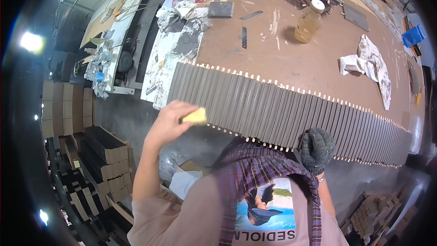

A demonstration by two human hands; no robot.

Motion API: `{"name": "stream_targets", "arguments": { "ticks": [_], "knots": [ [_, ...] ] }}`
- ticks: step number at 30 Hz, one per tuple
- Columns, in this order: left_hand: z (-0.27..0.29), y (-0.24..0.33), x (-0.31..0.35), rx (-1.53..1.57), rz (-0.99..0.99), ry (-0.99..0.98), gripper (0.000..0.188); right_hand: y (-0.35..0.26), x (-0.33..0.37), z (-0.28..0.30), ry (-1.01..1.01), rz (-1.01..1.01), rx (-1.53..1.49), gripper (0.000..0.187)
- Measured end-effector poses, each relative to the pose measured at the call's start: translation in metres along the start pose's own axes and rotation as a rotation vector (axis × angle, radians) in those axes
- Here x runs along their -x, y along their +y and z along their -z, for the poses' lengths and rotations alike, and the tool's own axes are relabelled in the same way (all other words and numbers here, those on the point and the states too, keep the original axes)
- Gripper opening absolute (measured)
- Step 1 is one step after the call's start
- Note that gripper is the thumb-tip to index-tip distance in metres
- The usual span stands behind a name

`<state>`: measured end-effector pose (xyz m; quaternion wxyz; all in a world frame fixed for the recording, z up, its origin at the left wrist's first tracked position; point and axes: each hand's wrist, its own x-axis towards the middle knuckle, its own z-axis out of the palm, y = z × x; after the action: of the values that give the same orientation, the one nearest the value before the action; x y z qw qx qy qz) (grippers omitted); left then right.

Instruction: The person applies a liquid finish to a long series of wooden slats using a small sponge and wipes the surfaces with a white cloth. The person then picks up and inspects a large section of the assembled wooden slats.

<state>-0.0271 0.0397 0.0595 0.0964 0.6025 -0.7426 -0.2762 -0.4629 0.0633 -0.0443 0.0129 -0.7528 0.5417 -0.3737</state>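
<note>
Gripping a small yellow block [196,116] between thumb and fingers of the bare left hand [170,120], at the near left edge of a long, ridged row of narrow grey-brown slats [246,102] tipped with pale pegs; cannot tell whether touching. With the right hand [317,151] in a mottled grey knitted glove, at the near edge farther right; cannot tell whether closed on anything. Laid side by side along the smooth brown tabletop [223,52], leaving broad surface beyond, up to a clear, white-lidded bottle [308,25] and crumpled white cloth [374,66].
</note>
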Motion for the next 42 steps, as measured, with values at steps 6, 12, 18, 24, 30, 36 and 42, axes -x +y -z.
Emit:
{"name": "stream_targets", "arguments": {
  "ticks": [6,12,18,24,30,36,42],
  "knots": [
    [-0.019,-0.03,-0.119,-0.168,-0.102,0.298,0.043,0.0,-0.003,0.002,-0.052,-0.003,-0.007,0.024],
    [-0.016,-0.022,-0.13,-0.138,-0.146,0.365,0.04,0.001,0.0,0.0,-0.037,-0.025,0.01,0.025],
    [-0.004,-0.032,-0.134,-0.336,0.028,0.464,0.04,-0.001,-0.003,0.0,-0.033,-0.008,-0.03,0.026],
    [-0.016,-0.03,-0.113,-0.225,-0.129,0.409,0.042,0.0,-0.001,0.002,-0.063,-0.022,-0.023,0.026],
    [-0.021,-0.03,-0.091,-0.091,-0.111,0.485,0.038,-0.003,0.0,0.002,-0.047,-0.015,-0.007,0.027],
    [-0.013,-0.036,-0.048,-0.126,-0.002,0.296,0.042,-0.003,-0.005,0.005,-0.07,-0.032,-0.027,0.023],
    [0.011,-0.042,0.031,-0.103,0.219,0.135,0.045,0.0,-0.004,0.001,-0.004,0.015,-0.043,0.024]
  ]
}}
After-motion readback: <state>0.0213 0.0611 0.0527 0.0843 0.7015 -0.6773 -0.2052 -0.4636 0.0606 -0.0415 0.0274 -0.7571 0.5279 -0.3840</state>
